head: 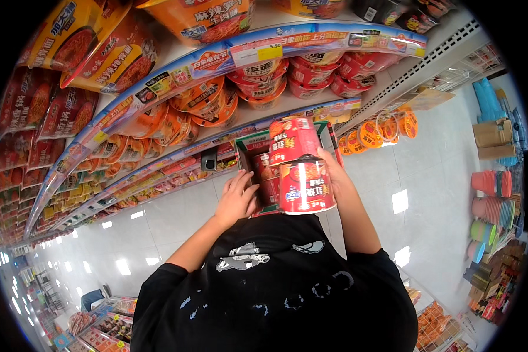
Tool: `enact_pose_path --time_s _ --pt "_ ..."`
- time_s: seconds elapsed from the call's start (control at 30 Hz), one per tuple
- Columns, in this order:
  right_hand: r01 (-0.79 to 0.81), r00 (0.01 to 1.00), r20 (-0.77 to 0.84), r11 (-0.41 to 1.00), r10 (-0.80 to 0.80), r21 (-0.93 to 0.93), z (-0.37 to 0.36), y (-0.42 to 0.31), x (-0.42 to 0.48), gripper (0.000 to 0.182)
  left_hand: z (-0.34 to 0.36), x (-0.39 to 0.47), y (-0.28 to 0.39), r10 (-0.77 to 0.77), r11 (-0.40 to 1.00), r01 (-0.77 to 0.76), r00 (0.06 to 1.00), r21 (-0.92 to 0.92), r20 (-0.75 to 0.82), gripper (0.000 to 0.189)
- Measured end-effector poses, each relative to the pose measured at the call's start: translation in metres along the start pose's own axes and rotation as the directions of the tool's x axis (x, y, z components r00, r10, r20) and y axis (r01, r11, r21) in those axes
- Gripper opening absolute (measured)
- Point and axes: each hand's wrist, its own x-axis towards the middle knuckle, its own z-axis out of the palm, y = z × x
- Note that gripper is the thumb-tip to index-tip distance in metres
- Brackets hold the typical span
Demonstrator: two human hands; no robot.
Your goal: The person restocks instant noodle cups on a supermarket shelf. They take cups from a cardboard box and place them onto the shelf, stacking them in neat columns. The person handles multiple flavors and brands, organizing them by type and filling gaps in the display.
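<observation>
Against my black shirt is a cardboard carton (243, 155) with a green and red rim, its top open. Red instant noodle tubs (270, 190) show inside it. My left hand (236, 196) grips the carton's left edge, fingers bent over the rim. Two more red noodle tubs, an upper one (292, 137) and a lower one (307, 187), lie end to end above the carton's right part. My right hand (331, 167) holds this pair from the right side; its fingers are mostly hidden behind them.
Ahead, a curved store shelf (308, 42) carries noodle tubs and a price strip. Bagged noodles (68, 112) hang at left. Round orange tubs (369, 134) hang beyond the carton's right. Tiled floor (378, 176) lies below, with stacked plastic basins (493, 211) at far right.
</observation>
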Motion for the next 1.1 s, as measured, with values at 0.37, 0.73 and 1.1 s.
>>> enact_pose_path --time_s 0.37,0.73,1.1 --pt "0.017 0.973 -0.197 0.894 -0.117 -0.448 -0.007 0.049 0.051 0.065 0.014 -0.006 0.005 -0.08 0.987 0.07 0.995 -0.148 -0.067 0.036" --pt "-0.004 0.989 -0.118 0.764 -0.094 -0.645 -0.015 0.08 0.09 0.076 0.032 -0.012 -0.007 -0.041 0.98 0.023 0.995 -0.2 -0.089 0.049" --pt "-0.163 0.986 -0.148 -0.287 -0.075 -0.944 -0.05 0.138 0.112 0.133 0.029 -0.011 -0.002 -0.014 0.99 0.004 0.998 -0.143 -0.066 0.042"
